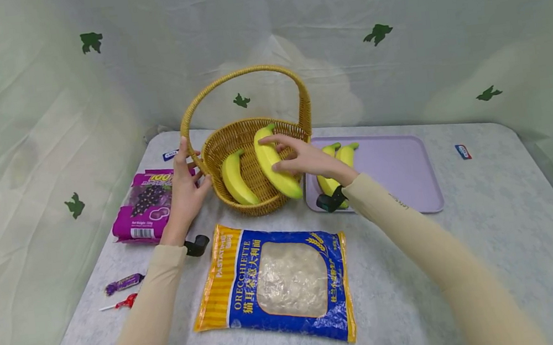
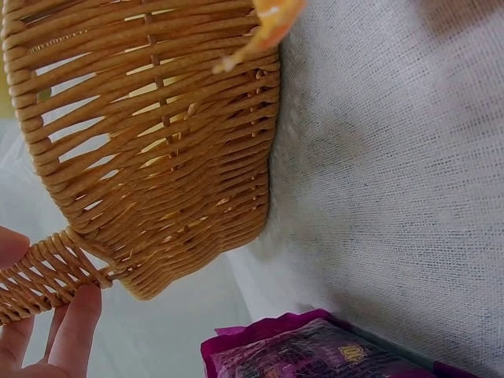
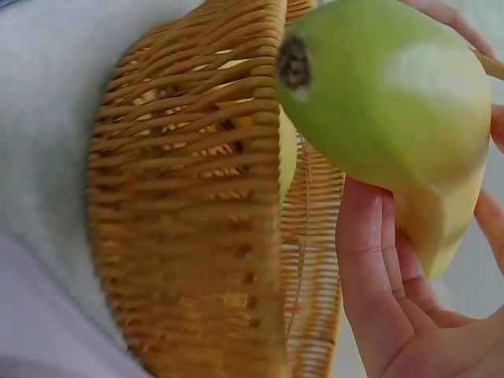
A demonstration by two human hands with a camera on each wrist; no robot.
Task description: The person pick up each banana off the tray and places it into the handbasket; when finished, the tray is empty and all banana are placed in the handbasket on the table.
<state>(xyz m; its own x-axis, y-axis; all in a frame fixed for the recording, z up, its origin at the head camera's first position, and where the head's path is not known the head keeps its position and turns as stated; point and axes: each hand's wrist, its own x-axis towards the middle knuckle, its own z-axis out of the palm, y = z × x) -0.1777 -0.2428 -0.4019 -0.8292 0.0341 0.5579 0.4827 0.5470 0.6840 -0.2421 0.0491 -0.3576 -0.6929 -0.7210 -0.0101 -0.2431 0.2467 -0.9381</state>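
In the head view a brown wicker basket (image 1: 255, 209) with a tall arched handle stands at the back of the table. My left hand (image 1: 187, 189) holds the left foot of that handle; the left wrist view shows fingers (image 2: 76, 331) and thumb on either side of the woven band. Over the basket's right half, my right hand (image 1: 312, 160) grips a yellow banana (image 1: 284, 181). Its greenish end (image 3: 354, 87) faces the right wrist camera, above the rim. Another banana (image 1: 238, 180) lies inside the basket on the left.
Right of the basket, a lilac tray (image 1: 396, 172) carries bananas (image 1: 346, 156), partly behind my right wrist. A blue and yellow orecchiette bag (image 1: 287, 282) lies in front. To the left are a purple grape-print bag (image 1: 147, 207), a purple-wrapped candy (image 1: 124, 284) and a red lollipop (image 1: 128, 301).
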